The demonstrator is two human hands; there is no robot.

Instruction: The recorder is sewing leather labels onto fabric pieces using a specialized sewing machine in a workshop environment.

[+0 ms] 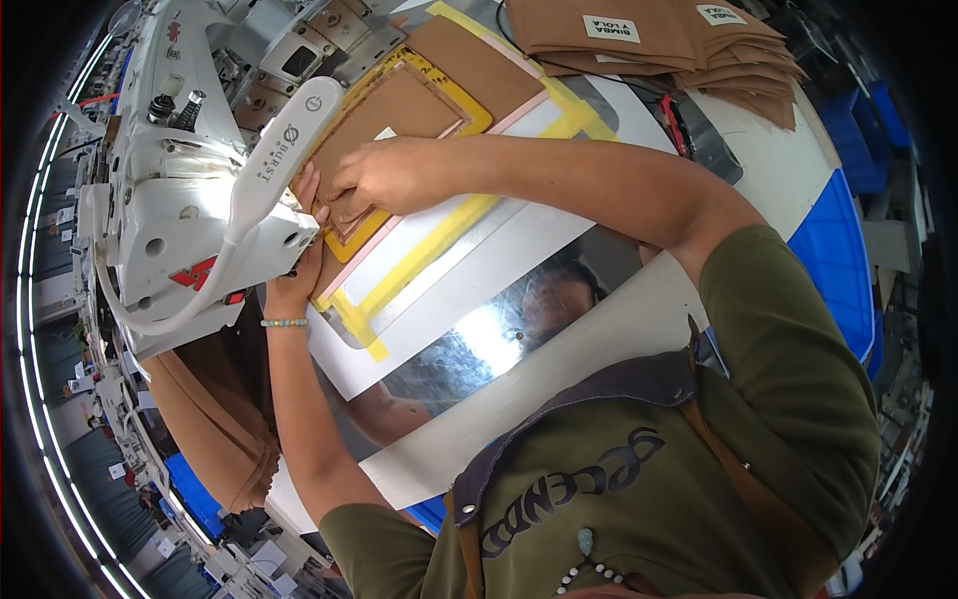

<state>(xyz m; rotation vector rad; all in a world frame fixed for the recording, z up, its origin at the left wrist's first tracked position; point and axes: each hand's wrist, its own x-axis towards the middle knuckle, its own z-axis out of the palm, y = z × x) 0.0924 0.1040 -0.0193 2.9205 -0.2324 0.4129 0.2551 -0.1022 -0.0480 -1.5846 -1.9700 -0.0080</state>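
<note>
My left hand (305,268), partly hidden behind the white sewing machine head (180,230) and its white lamp (279,150), rests its extended fingers along the left of a yellow-edged template (471,112) holding a brown panel (404,105). My right hand (389,175) lies on the same template with bent, slightly separated fingers touching the panel near my left fingers. A larger brown piece (454,50) lies beneath the template, on a white sheet (439,319) with yellow tape strips.
Stacked brown pieces (639,50) with white labels and a red-handled tool (674,125) are at the back right. A blue bin (833,265) stands right. Brown material (210,409) hangs at left. A reflective metal plate (514,329) lies before me.
</note>
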